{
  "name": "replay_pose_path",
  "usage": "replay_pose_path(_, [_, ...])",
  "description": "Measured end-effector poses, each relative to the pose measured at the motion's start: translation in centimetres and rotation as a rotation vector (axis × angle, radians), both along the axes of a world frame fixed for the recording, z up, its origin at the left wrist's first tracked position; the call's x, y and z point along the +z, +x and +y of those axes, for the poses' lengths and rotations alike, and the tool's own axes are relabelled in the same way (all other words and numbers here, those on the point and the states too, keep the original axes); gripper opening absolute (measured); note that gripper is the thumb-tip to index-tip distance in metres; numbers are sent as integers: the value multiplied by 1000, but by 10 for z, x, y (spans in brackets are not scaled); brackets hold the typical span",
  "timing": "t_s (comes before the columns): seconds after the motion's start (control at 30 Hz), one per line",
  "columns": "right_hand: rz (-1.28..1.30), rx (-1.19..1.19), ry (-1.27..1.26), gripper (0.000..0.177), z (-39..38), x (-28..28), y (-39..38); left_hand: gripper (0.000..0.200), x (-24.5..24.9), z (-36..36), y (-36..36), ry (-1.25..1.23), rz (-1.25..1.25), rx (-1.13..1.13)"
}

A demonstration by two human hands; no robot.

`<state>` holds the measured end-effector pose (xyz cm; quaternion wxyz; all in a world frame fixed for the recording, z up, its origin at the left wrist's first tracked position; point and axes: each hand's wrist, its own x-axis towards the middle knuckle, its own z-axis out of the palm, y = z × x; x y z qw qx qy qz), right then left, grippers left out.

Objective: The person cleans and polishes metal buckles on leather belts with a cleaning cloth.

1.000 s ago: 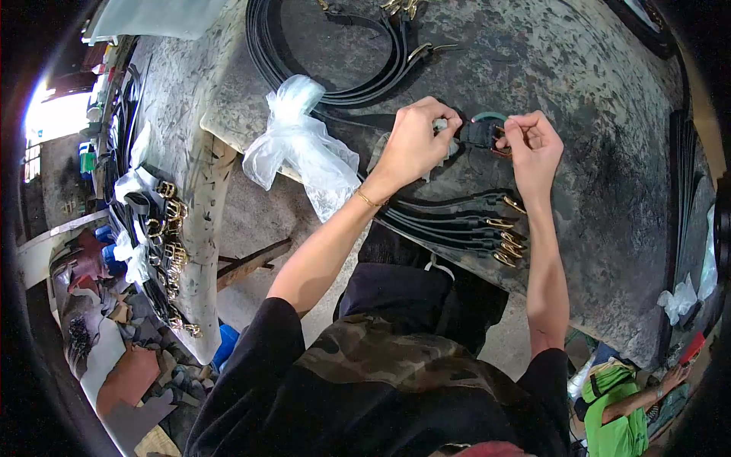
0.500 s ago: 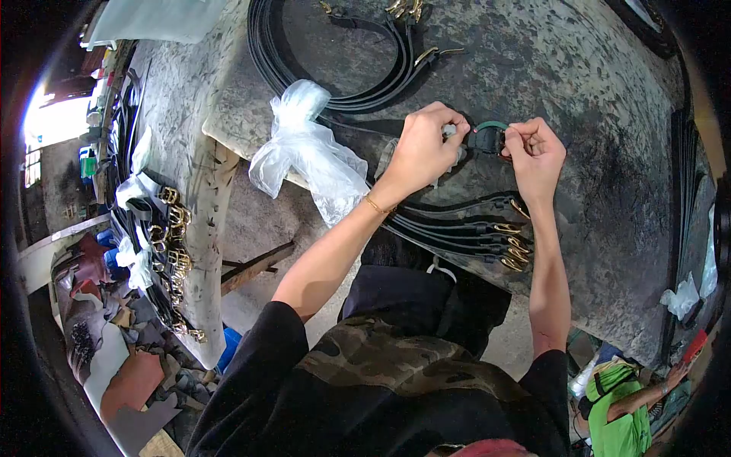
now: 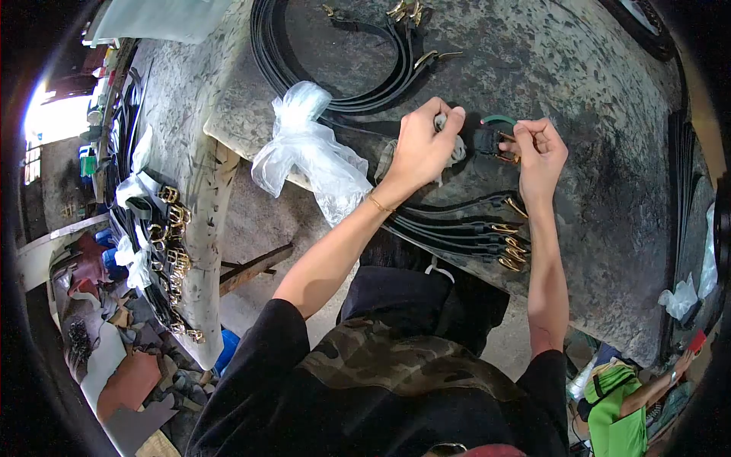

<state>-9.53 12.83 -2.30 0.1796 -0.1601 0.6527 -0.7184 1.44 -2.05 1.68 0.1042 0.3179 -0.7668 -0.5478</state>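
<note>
My left hand (image 3: 428,145) is closed around a crumpled pale cloth (image 3: 458,149), its thumb pointing up. Just to the right lies the buckle end of a black belt (image 3: 485,141), with a gold-coloured buckle (image 3: 509,158). My right hand (image 3: 544,152) has its fingers curled at that buckle, gripping it. A thin green curved piece (image 3: 499,119) arches above the belt end towards my right fingertips; what it is I cannot make out. Below my hands, several black belts (image 3: 449,227) lie side by side with gold buckles (image 3: 512,247) at their right ends.
More curved black belts (image 3: 266,46) lie at the table's far side. A knotted clear plastic bag (image 3: 304,145) hangs over the table edge. Buckled belts (image 3: 171,259) sit on the left table, near leather scraps (image 3: 137,381). Another person in green (image 3: 617,419) is at lower right.
My left hand has drawn slightly left and away from the belt end with the cloth. My right fingers have shifted at the buckle, which shows more now.
</note>
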Motion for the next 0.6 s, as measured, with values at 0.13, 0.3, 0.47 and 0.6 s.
replay_pose_path(0.13, [-104, -30, -68, 9, -1, 2, -2, 7, -13, -6, 10, 141, 204, -15])
replay_pose_path(0.3, [-127, 4, -191, 9, 1, -5, -7, 20, -17, 3, 11, 11, 206, -42])
replay_pose_path(0.47, [-205, -1, -299, 9, 2, -7, -10, 28, -32, 15, 3, -633, 356, -91])
replay_pose_path(0.6, [-265, -30, -347, 10, 5, 0, -10, 29, -22, 21, 10, -742, 271, -228])
